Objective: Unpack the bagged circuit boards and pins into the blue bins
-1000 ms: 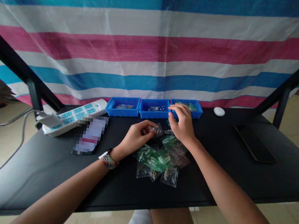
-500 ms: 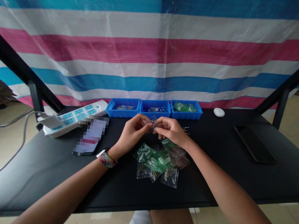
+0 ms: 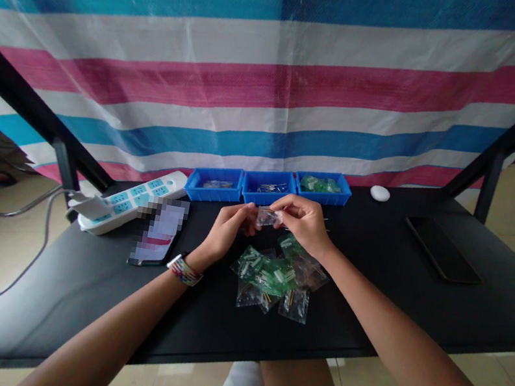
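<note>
Both hands meet above the black table (image 3: pixel 417 299), pinching one small clear plastic bag (image 3: pixel 267 216) between them. My left hand (image 3: pixel 226 230) grips its left edge with closed fingers; my right hand (image 3: pixel 301 221) grips its right edge. Just below the hands lies a heap of several small bags (image 3: pixel 275 278), some with green parts, some with gold pins. Three blue trays stand in a row behind: the left tray (image 3: pixel 214 184), the middle tray (image 3: pixel 268 188) with metal pins, the right tray (image 3: pixel 324 186) with green pieces.
A white power strip (image 3: pixel 130 199) and a phone (image 3: pixel 159 232) lie to the left. A white round object (image 3: pixel 379 193) and a dark flat slab (image 3: pixel 440 249) lie on the right. A striped tarp hangs behind, and black frame bars slant at both sides.
My right hand came back from the right blue tray to meet the left hand. Both now hold the small clear bag, raised slightly off the table.
</note>
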Demonstrator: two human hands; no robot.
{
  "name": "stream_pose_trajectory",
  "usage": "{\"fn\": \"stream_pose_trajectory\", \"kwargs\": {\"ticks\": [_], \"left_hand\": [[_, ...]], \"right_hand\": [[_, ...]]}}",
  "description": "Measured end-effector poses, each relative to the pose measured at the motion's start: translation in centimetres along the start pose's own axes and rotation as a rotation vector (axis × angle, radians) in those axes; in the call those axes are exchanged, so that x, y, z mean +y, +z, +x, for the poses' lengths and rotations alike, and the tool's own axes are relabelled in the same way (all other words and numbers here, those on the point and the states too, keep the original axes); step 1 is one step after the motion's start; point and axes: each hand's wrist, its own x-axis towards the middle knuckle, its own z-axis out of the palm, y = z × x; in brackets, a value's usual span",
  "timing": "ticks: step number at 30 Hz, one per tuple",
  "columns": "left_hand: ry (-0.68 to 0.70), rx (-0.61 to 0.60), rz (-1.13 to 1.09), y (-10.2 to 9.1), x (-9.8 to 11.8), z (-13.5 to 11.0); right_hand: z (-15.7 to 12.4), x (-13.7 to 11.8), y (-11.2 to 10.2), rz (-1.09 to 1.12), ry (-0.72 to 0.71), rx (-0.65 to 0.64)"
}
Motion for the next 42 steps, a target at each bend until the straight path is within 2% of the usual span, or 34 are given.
{"fn": "stream_pose_trajectory", "kwargs": {"ticks": [6, 8, 13, 20, 24, 27, 30, 32, 37, 39, 42], "left_hand": [[0.024, -0.057, 0.002, 0.5, 0.7, -0.3], [0.042, -0.048, 0.014, 0.5, 0.6, -0.3], [0.108, 0.055, 0.071, 0.1, 0.0, -0.1], [0.223, 0.132, 0.171, 0.1, 0.4, -0.2], [0.302, 0.213, 0.261, 0.2, 0.5, -0.4], [0.340, 0.226, 0.322, 0.2, 0.5, -0.6], [0.367, 0.165, 0.400, 0.3, 0.5, -0.8], [0.367, 0.124, 0.420, 0.3, 0.5, -0.8], [0.221, 0.025, 0.146, 0.4, 0.4, -0.5], [0.170, 0.036, 0.072, 0.4, 0.3, -0.4], [0.142, 0.055, 0.082, 0.2, 0.1, -0.2]], "right_hand": [[0.1, 0.2, 0.1, -0.035, -0.129, -0.027], [0.1, 0.1, 0.1, -0.058, -0.117, -0.035], [0.2, 0.3, -0.3, 0.029, 0.091, 0.002], [0.2, 0.6, 0.0, 0.132, 0.223, -0.092], [0.2, 0.6, 0.3, 0.219, 0.367, -0.032], [0.2, 0.6, 0.3, 0.299, 0.447, -0.061], [0.3, 0.6, 0.1, 0.365, 0.407, -0.099], [0.4, 0.7, 0.0, 0.347, 0.353, -0.070], [0.5, 1.3, 0.0, 0.076, 0.144, 0.047], [0.3, 1.5, 0.0, -0.029, 0.076, 0.028], [0.0, 1.4, 0.2, -0.141, 0.006, -0.044]]}}
